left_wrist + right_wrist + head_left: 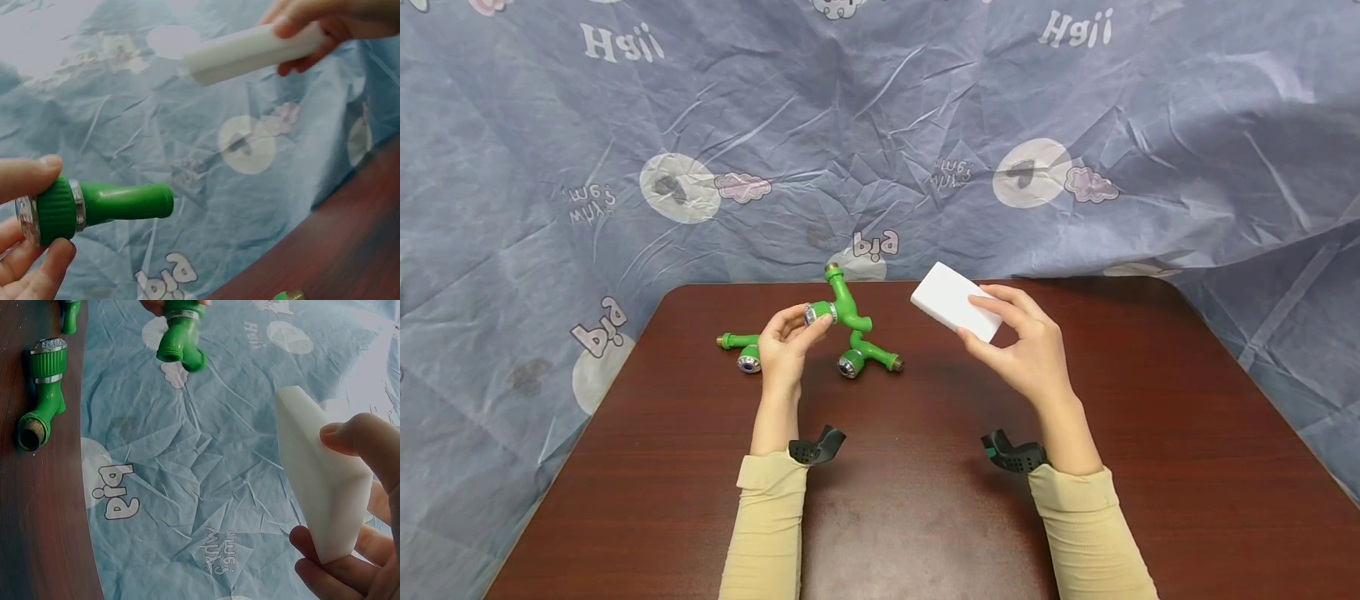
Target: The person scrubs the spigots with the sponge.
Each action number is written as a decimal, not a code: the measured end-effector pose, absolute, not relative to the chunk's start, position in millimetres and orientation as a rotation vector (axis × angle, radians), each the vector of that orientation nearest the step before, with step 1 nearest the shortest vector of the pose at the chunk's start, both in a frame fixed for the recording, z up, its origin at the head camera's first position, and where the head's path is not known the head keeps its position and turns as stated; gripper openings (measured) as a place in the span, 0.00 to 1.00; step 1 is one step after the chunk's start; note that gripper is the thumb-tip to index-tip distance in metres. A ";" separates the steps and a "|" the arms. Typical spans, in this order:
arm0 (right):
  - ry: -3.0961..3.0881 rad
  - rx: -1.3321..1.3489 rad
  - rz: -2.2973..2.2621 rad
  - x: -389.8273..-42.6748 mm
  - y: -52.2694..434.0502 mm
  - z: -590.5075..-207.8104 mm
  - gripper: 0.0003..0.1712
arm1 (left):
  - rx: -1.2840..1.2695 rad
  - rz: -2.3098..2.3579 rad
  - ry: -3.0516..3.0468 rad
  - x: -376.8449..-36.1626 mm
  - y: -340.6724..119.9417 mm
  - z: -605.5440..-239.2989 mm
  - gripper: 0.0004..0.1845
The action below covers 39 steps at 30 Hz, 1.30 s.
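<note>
My left hand point(786, 346) grips a green tap point(845, 304) by its ribbed knob, thumb on one side and fingers on the other. The tap is raised above the table, its brass threaded end up and away. To the right, my right hand point(1026, 346) holds a white rectangular sponge block point(951, 300) by its near end, between thumb and fingers. Tap and sponge are apart. In the left wrist view the green spout point(128, 201) points toward the right. The right wrist view shows the thumb pressing the sponge's point(322, 469) face, with fingers beneath.
Two more green taps lie on the dark wooden table point(917, 500): one point(868, 356) below the held tap, another point(747, 352) partly hidden behind my left hand. A blue-grey printed cloth point(880, 150) hangs behind the table's far edge.
</note>
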State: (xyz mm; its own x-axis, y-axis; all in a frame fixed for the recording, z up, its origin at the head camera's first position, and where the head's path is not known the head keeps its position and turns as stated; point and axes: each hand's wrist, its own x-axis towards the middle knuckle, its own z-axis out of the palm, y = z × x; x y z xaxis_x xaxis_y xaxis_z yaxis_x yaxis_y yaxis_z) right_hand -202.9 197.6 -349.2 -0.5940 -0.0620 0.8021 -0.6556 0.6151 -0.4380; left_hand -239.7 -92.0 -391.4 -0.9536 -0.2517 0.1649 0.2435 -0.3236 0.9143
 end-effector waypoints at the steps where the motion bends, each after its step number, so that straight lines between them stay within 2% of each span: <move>1: -2.055 0.562 0.958 -203.0 197.8 -349.2 0.23 | 0.053 -2.361 -1.584 -240.6 -94.5 -392.6 0.19; 10: -2.077 0.550 0.948 -203.6 199.8 -351.5 0.23 | 0.261 -2.486 -1.488 -247.8 -113.0 -411.1 0.20; 20: -2.100 0.536 0.936 -203.6 201.1 -352.5 0.23 | 0.391 -2.305 -1.664 -254.3 -121.0 -438.1 0.24; 28: -2.103 0.538 0.941 -204.0 200.5 -352.8 0.23 | 0.461 -2.295 -1.741 -258.1 -121.4 -453.5 0.27; 39: -2.132 0.524 0.923 -203.1 200.8 -352.6 0.23 | 0.523 -2.233 -1.819 -262.2 -119.8 -462.6 0.26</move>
State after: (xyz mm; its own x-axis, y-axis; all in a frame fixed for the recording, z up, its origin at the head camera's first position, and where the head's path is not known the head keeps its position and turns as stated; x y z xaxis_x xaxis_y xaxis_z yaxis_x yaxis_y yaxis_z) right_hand -203.1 200.8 -352.6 -0.6413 -0.0726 0.7638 -0.6068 0.6573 -0.4470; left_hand -262.2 -119.8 -462.6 -0.9139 -0.3819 -0.1376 -0.0574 -0.2140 0.9751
